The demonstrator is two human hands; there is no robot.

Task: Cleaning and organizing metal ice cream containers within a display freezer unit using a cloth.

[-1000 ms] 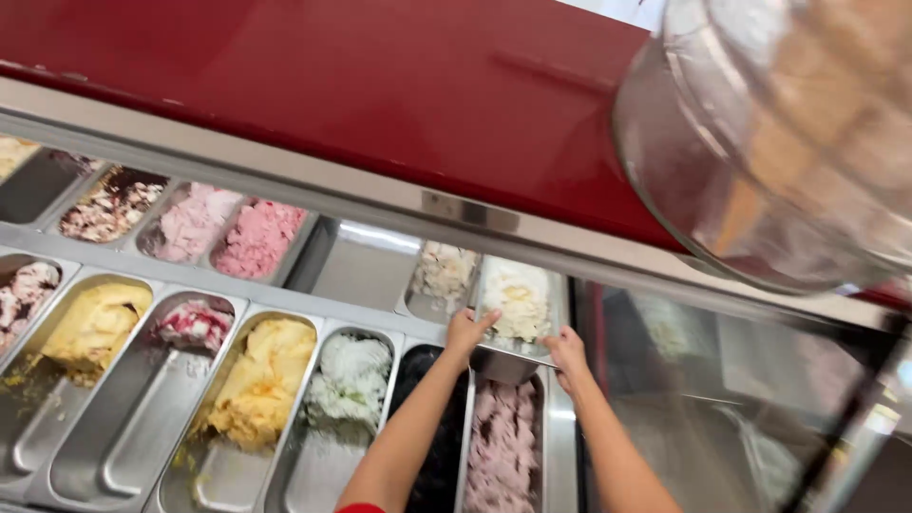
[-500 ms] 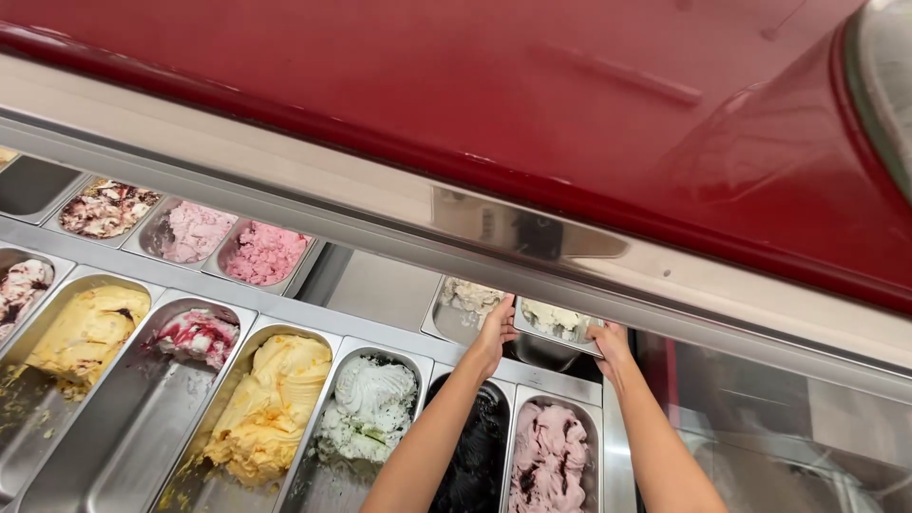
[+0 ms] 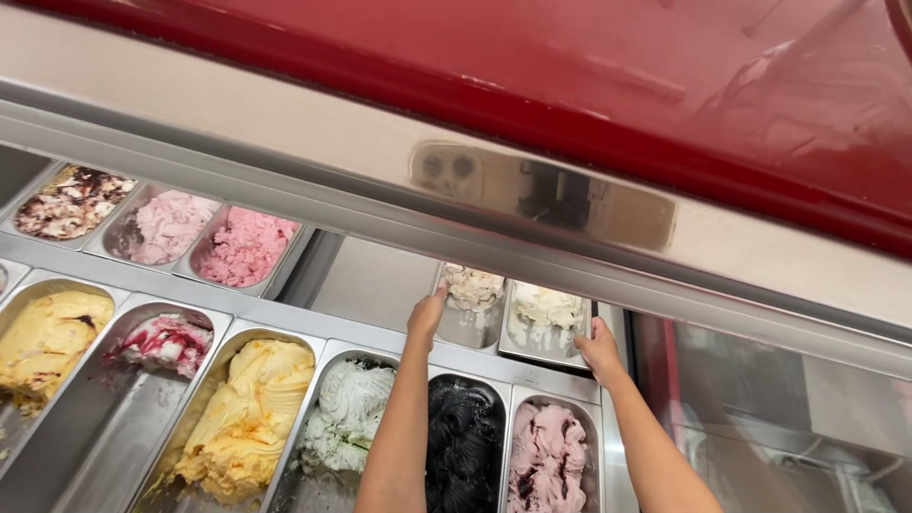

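Note:
I am reaching into an ice cream display case with both arms. My left hand grips the left rim of a steel tub of beige ice cream in the back row. My right hand holds the right rim of the neighbouring steel tub of white ice cream. That tub's near edge casts a dark shadow beneath it. The two tubs sit side by side between my hands, partly hidden under the case's steel top rail.
Below my arms stand tubs of black, pale pink, greenish-white and yellow ice cream. Pink tubs sit at the back left beside an empty bay. A red panel is above.
My hands have spread apart, from close together by the white tub to the outer rims of the two back tubs. The view has tilted, and the glass dome at top right has gone.

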